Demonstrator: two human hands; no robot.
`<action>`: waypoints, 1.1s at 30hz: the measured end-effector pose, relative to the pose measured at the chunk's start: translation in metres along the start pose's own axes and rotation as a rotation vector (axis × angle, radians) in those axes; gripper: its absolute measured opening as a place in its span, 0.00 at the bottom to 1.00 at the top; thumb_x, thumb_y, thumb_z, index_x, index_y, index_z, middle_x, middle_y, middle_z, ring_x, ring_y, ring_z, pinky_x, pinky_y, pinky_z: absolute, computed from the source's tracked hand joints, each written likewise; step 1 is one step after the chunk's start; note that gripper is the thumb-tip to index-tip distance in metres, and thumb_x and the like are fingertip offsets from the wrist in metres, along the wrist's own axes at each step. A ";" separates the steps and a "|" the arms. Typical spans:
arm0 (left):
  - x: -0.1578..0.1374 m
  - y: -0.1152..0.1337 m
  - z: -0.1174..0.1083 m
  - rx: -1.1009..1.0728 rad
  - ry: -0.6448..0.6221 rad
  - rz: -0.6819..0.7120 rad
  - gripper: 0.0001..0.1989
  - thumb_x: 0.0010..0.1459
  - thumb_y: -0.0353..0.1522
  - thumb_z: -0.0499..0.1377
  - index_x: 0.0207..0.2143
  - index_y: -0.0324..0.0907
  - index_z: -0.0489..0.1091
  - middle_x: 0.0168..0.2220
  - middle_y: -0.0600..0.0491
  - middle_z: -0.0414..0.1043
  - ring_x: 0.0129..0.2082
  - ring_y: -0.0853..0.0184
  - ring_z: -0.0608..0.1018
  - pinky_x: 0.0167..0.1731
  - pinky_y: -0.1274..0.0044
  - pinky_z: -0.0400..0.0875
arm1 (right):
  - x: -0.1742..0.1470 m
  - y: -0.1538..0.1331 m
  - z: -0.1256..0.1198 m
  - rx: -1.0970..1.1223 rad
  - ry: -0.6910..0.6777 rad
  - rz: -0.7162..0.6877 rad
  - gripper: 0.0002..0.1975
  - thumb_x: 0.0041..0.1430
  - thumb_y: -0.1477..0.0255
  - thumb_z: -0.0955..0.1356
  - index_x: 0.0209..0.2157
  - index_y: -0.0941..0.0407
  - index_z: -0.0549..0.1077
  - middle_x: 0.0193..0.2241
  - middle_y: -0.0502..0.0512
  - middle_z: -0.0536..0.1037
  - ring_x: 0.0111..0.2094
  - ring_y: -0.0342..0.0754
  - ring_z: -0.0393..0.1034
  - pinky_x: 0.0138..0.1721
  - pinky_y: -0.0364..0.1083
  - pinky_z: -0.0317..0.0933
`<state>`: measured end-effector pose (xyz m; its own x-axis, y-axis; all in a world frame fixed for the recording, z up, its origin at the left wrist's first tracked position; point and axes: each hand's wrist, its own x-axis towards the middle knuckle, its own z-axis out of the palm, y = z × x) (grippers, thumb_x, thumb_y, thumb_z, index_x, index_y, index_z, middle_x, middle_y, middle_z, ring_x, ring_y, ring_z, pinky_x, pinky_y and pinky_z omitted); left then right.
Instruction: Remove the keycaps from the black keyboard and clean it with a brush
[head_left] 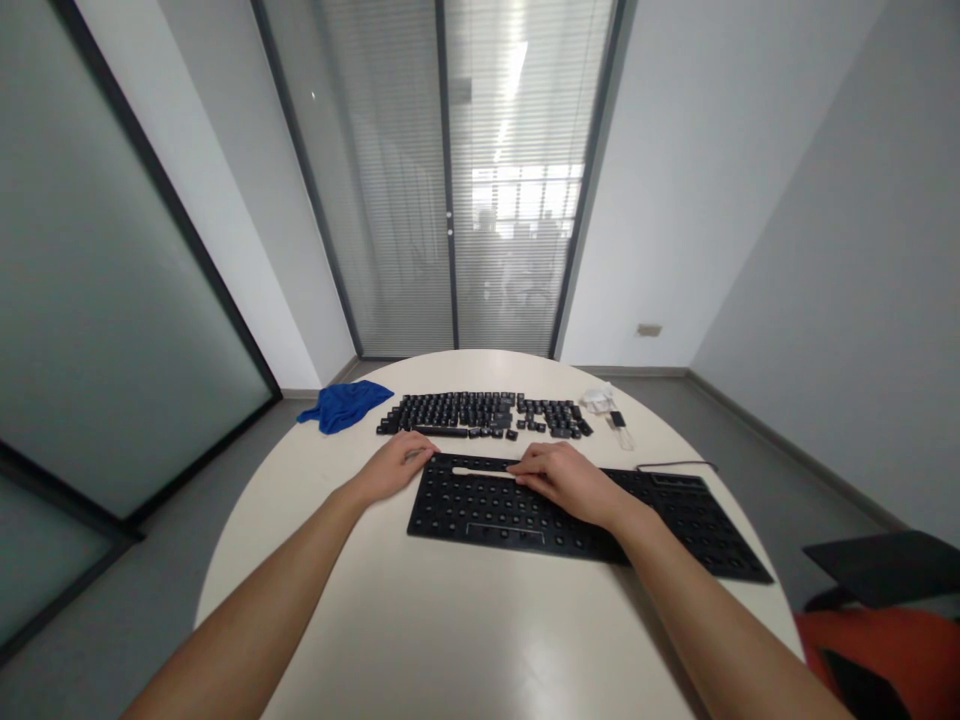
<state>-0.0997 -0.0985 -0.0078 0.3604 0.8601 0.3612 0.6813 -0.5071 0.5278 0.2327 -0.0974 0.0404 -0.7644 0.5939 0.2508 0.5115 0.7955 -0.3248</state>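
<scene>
A black keyboard [495,505] with its keycaps off lies flat across the round table, its bare switch posts showing. At its far left corner my left hand [394,465] grips the edge between thumb and fingers. My right hand [566,480] rests over the middle of the board, pinching a pale cotton swab [480,473]. The swab points left, with its tip over the upper rows of the keyboard. Part of the board is hidden beneath my right hand and forearm.
Beyond the keyboard, loose black keycaps [457,410] are laid out in rows. A blue cloth [345,404] lies at the left edge. Crumpled white tissue [598,399] and a small black item [617,419] sit at the right. A cable [679,463] runs behind the board.
</scene>
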 end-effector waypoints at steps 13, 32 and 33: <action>-0.002 0.004 -0.001 0.042 0.008 0.022 0.13 0.63 0.41 0.56 0.41 0.44 0.76 0.43 0.50 0.76 0.44 0.60 0.74 0.49 0.68 0.66 | -0.002 0.007 0.000 -0.034 0.030 0.053 0.13 0.68 0.68 0.64 0.46 0.53 0.79 0.38 0.57 0.79 0.38 0.49 0.73 0.41 0.45 0.63; 0.001 0.001 0.001 0.002 0.035 -0.025 0.13 0.60 0.27 0.54 0.41 0.43 0.77 0.40 0.51 0.77 0.43 0.61 0.75 0.47 0.69 0.67 | -0.002 0.005 -0.002 -0.011 0.039 0.073 0.13 0.67 0.69 0.64 0.45 0.53 0.79 0.38 0.56 0.80 0.39 0.49 0.73 0.42 0.45 0.63; 0.001 0.000 0.000 -0.009 0.041 -0.034 0.14 0.59 0.26 0.54 0.42 0.43 0.77 0.40 0.51 0.77 0.43 0.61 0.75 0.48 0.69 0.67 | -0.002 0.004 -0.002 -0.013 0.038 0.072 0.12 0.67 0.69 0.64 0.45 0.53 0.79 0.38 0.56 0.79 0.39 0.48 0.73 0.41 0.45 0.63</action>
<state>-0.0991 -0.0977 -0.0078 0.3107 0.8738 0.3740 0.6870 -0.4783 0.5470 0.2372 -0.0945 0.0407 -0.7102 0.6535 0.2618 0.5696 0.7520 -0.3318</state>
